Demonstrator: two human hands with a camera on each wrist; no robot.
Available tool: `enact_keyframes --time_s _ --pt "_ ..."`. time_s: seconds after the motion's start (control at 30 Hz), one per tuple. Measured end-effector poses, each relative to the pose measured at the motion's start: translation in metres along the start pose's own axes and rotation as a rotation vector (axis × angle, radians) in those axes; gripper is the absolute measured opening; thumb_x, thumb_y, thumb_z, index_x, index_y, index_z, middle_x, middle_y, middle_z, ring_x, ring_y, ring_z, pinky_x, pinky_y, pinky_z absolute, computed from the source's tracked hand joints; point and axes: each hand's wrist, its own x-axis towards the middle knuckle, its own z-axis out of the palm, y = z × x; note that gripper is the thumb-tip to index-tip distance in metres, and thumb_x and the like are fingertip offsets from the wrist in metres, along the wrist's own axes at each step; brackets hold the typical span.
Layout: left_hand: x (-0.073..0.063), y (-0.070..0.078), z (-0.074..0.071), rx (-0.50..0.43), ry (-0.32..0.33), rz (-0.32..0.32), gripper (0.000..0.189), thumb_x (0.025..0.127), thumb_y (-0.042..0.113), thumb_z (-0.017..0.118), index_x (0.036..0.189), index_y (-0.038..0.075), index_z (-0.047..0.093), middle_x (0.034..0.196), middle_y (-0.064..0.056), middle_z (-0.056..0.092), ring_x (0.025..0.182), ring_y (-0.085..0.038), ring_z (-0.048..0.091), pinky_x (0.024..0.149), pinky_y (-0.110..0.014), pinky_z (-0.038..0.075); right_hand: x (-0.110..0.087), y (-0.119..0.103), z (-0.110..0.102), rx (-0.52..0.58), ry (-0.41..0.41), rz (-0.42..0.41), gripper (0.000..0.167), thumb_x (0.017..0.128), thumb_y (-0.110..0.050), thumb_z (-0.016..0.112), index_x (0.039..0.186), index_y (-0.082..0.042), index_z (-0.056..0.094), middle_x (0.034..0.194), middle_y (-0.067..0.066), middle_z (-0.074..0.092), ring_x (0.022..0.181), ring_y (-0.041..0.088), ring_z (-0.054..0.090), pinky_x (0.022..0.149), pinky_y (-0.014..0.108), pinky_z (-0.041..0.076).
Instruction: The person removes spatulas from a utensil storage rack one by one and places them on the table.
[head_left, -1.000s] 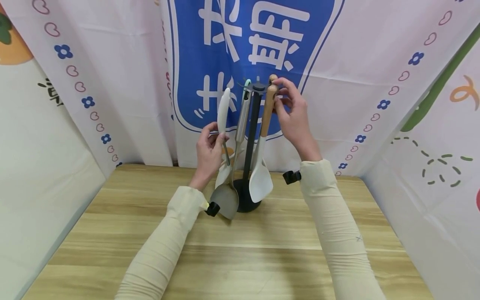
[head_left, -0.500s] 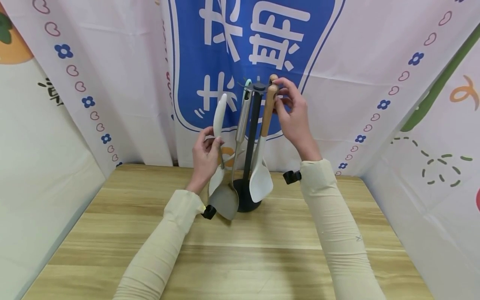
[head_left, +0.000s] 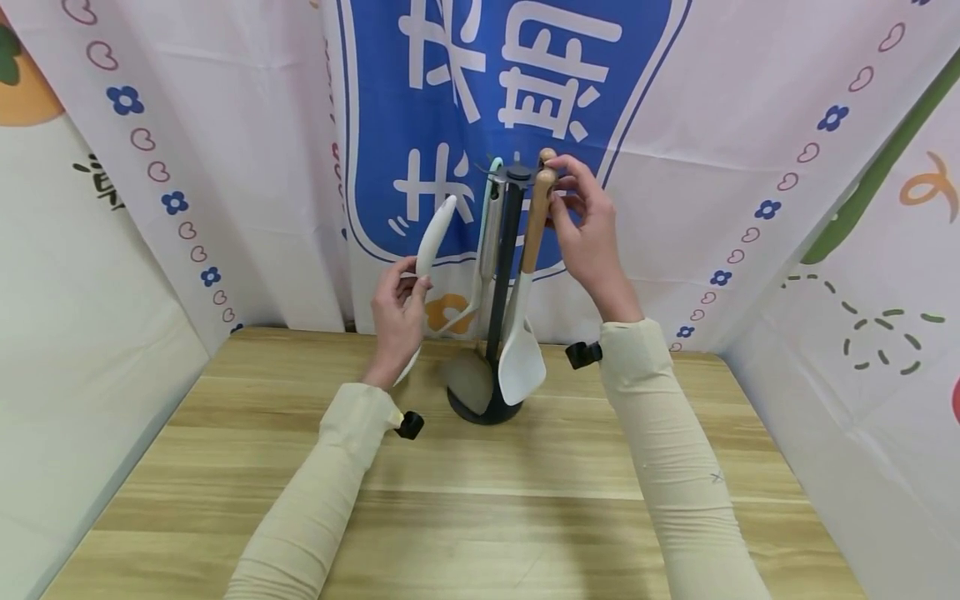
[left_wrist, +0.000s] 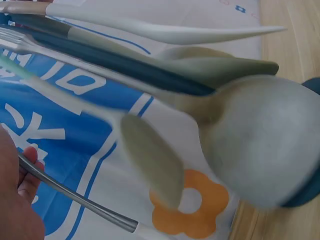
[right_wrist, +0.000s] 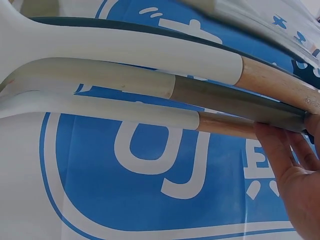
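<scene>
A black utensil stand stands on the table. My left hand, left of it, holds a white-handled kitchen utensil with a metal shaft; its white head is mostly hidden behind the hand. At the top of the stand, my right hand pinches the wooden handle end of a white spatula. In the right wrist view its fingers also touch a second wooden handle and lie by a grey-brown handle. A metal ladle and a mint-handled turner hang on the left side.
The wooden table runs from the stand toward the front. A white curtain with a blue printed panel hangs close behind it, and white printed cloth stands at both sides. A black camera mount sits at the left wrist.
My left hand has moved left and slightly down with the white-handled utensil, away from the stand, and the handle tilts more. The ladle has swung right, against the base. My right hand stays put.
</scene>
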Motion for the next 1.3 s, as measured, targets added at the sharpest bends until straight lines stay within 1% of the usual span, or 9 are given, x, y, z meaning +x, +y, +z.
enact_keyframes --time_s 0.17,0.27,0.4,0.57,0.77,0.9,1.03,1.17,1.3 --pt "0.0 0.002 -0.006 0.022 0.007 0.016 0.028 0.098 -0.011 0.057 0.125 -0.018 0.056 0.114 -0.035 0.054 0.092 -0.045 0.064 0.086 -0.019 0.054 0.001 0.001 0.001 0.002 -0.002 0.011 0.032 0.103 0.001 0.052 0.135 -0.003 0.055 0.122 0.013 0.06 0.099 0.017 0.061 0.088 0.028 0.059" --pt "0.001 -0.011 -0.009 0.013 0.018 0.019 0.029 0.098 -0.009 0.058 0.126 -0.016 0.057 0.114 -0.033 0.056 0.092 -0.043 0.065 0.084 -0.018 0.054 0.001 0.003 0.001 -0.001 -0.001 0.009 0.032 0.103 0.001 0.052 0.135 -0.003 0.055 0.123 0.012 0.06 0.1 0.017 0.061 0.089 0.028 0.059" --pt "0.003 -0.029 -0.011 0.018 0.033 0.023 0.03 0.098 -0.006 0.061 0.128 -0.011 0.058 0.116 -0.029 0.057 0.092 -0.037 0.066 0.084 -0.015 0.053 0.001 0.003 0.001 -0.002 -0.001 0.011 0.032 0.104 0.0 0.052 0.135 -0.003 0.056 0.124 0.012 0.06 0.1 0.017 0.061 0.088 0.028 0.059" --pt "0.002 -0.025 -0.015 0.031 0.04 0.026 0.03 0.098 -0.004 0.061 0.128 -0.009 0.059 0.116 -0.027 0.058 0.093 -0.032 0.066 0.085 -0.016 0.054 0.001 0.003 0.0 0.0 -0.003 0.016 0.032 0.104 0.0 0.052 0.135 -0.004 0.056 0.123 0.012 0.06 0.101 0.017 0.061 0.087 0.029 0.06" --pt "0.002 -0.023 -0.02 0.028 0.055 0.016 0.03 0.098 -0.003 0.061 0.128 -0.01 0.06 0.114 -0.027 0.058 0.092 -0.031 0.066 0.085 -0.017 0.056 0.001 0.003 0.001 0.0 0.0 0.01 0.032 0.104 0.0 0.052 0.135 -0.004 0.056 0.122 0.012 0.061 0.101 0.021 0.062 0.087 0.028 0.06" --pt "0.0 -0.02 -0.024 0.048 0.057 0.005 0.032 0.098 -0.004 0.062 0.129 -0.008 0.06 0.114 -0.024 0.058 0.091 -0.023 0.066 0.086 -0.017 0.056 0.002 0.003 0.002 -0.001 0.003 0.002 0.032 0.104 0.001 0.051 0.135 -0.003 0.056 0.122 0.013 0.061 0.1 0.021 0.062 0.087 0.027 0.059" --pt "-0.003 -0.017 -0.027 0.07 0.056 0.002 0.031 0.097 -0.003 0.063 0.128 -0.008 0.061 0.113 -0.023 0.058 0.089 -0.018 0.065 0.084 -0.017 0.057 0.001 0.003 0.003 0.002 0.007 0.006 0.032 0.104 0.001 0.051 0.135 -0.004 0.056 0.122 0.013 0.061 0.099 0.019 0.061 0.086 0.026 0.059" --pt "-0.007 -0.015 -0.028 0.08 0.057 0.001 0.031 0.097 -0.004 0.064 0.127 -0.009 0.062 0.112 -0.023 0.059 0.088 -0.018 0.066 0.082 -0.017 0.058 -0.001 0.001 0.004 0.01 0.012 -0.005 0.033 0.103 0.002 0.052 0.136 -0.003 0.056 0.123 0.013 0.061 0.1 0.017 0.06 0.085 0.025 0.058" --pt "-0.01 -0.016 -0.03 0.093 0.057 -0.015 0.032 0.095 -0.004 0.066 0.127 -0.008 0.064 0.111 -0.023 0.059 0.087 -0.019 0.067 0.081 -0.016 0.058 0.0 0.001 0.004 0.02 0.023 -0.026 0.033 0.103 0.002 0.052 0.135 -0.002 0.056 0.123 0.015 0.061 0.1 0.016 0.06 0.084 0.024 0.058"
